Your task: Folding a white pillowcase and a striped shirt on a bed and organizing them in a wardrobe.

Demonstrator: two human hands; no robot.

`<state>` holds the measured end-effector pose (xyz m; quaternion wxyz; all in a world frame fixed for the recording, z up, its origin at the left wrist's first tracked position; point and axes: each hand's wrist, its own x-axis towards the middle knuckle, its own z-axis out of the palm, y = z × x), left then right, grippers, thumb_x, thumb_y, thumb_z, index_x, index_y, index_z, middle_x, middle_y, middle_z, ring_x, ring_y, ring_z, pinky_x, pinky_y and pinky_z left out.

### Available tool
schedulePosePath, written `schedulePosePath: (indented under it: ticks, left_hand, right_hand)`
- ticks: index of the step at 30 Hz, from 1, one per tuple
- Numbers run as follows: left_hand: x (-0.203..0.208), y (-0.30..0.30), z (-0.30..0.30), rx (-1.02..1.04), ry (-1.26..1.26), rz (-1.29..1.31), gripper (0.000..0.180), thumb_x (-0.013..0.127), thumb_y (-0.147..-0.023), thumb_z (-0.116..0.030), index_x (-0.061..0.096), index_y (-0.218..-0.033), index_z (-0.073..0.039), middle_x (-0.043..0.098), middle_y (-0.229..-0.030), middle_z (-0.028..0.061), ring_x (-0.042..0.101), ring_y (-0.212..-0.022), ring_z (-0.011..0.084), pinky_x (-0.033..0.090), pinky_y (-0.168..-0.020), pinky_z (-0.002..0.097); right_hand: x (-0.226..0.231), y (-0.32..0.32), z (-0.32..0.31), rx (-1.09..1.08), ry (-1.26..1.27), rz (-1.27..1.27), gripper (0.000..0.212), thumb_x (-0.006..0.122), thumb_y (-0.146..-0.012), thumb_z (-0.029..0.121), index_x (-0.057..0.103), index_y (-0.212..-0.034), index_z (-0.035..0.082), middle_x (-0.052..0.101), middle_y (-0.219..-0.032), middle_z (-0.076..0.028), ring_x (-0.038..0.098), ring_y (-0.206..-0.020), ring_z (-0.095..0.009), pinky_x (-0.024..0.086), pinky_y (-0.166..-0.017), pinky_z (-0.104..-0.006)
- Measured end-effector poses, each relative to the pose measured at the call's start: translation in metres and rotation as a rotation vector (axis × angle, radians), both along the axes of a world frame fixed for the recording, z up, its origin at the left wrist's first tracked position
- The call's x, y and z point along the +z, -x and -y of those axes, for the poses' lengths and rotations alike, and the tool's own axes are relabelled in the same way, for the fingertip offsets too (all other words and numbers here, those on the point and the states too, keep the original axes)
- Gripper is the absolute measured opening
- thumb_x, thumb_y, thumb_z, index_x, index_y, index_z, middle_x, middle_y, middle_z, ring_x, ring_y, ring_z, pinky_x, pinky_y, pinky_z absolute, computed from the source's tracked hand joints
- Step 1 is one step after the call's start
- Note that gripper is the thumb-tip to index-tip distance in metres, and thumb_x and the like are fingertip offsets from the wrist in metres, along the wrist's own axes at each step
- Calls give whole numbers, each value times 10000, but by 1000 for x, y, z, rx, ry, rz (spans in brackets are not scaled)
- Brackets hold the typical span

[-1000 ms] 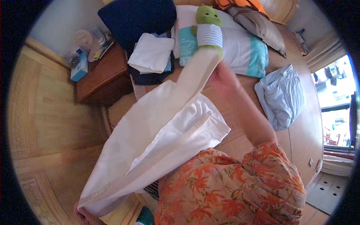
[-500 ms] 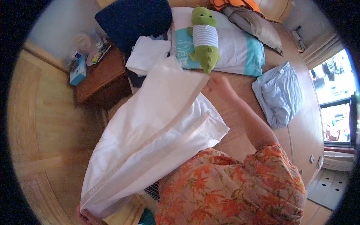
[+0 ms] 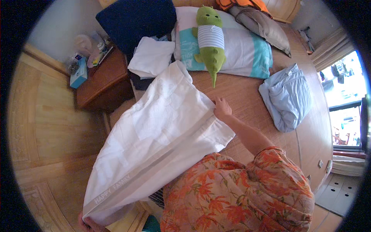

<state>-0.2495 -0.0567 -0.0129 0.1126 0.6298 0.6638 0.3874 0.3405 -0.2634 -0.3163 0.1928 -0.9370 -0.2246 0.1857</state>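
Observation:
A large white towel [image 3: 154, 120] with a beige band spreads diagonally from the bed down past its near left side. At its lower left corner my left hand [image 3: 92, 224] is closed on the edge, partly cut off by the rim of the picture. My right hand [image 3: 222, 109] rests at the towel's right edge, over the end of the band, its fingers stretched out on the bed mat. Just beyond that hand points the tail of a green plush dinosaur [image 3: 211, 42] in a striped shirt.
The dinosaur lies on a white and teal pillow [image 3: 247, 54]. Folded white cloth [image 3: 152, 56] and a dark blue cushion [image 3: 137, 25] are at the far left. Folded light blue fabric [image 3: 288, 98] sits to the right. A brown nightstand [image 3: 102, 77] holds a blue tissue box [image 3: 79, 73].
My right hand has come nearer, bringing the towel's raised edge down and to the right. The towel now lies flatter, with its band in plain view. My left hand keeps its hold.

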Motion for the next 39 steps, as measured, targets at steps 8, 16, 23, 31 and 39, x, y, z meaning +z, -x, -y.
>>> schedulePosePath:
  ticks: [8, 16, 23, 31, 39]
  left_hand:
    - [-3, 9, -5, -24, -15, 50, 470, 519, -969, -380, 533, -1282, -30, 570, -1268, 152, 552, -1107, 252, 449, -944, 366]
    - [-8, 6, -10, -24, -7, -120, 419, 511, -979, -349, 545, -1272, -52, 575, -1254, 129, 550, -1099, 246, 437, -959, 372]
    - [5, -9, -2, -36, 25, -46, 383, 486, -987, -345, 574, -1212, -48, 603, -1181, 120, 555, -1055, 237, 443, -935, 372]
    - [3, 2, -12, -121, -2, -98, 371, 487, -984, -353, 579, -1170, -45, 605, -1120, 111, 557, -998, 237, 459, -888, 364]
    - [4, -8, -13, -132, -5, 28, 366, 529, -970, -336, 582, -1134, -13, 607, -1074, 126, 561, -973, 226, 465, -875, 376]
  right_hand:
    - [21, -5, 41, -351, -14, 35, 292, 660, -781, 203, 619, -1041, 77, 641, -1047, -204, 610, -1002, -384, 492, -844, -470]
    - [-3, -15, 96, -205, -104, 235, 219, 667, -796, 184, 617, -970, 59, 622, -1013, -144, 616, -940, -340, 498, -816, -433]
    - [21, 41, 67, 564, -173, 353, 205, 601, -809, 179, 622, -989, 83, 569, -1153, -151, 547, -1042, -374, 472, -863, -462]
    - [13, 39, 89, 655, -28, -70, 148, 528, -792, 29, 595, -921, 59, 590, -1067, -132, 569, -996, -330, 475, -836, -406]
    - [1, 46, 69, 609, -394, -270, 242, 491, -757, -98, 623, -875, 68, 591, -1119, -116, 588, -970, -320, 488, -828, -369]
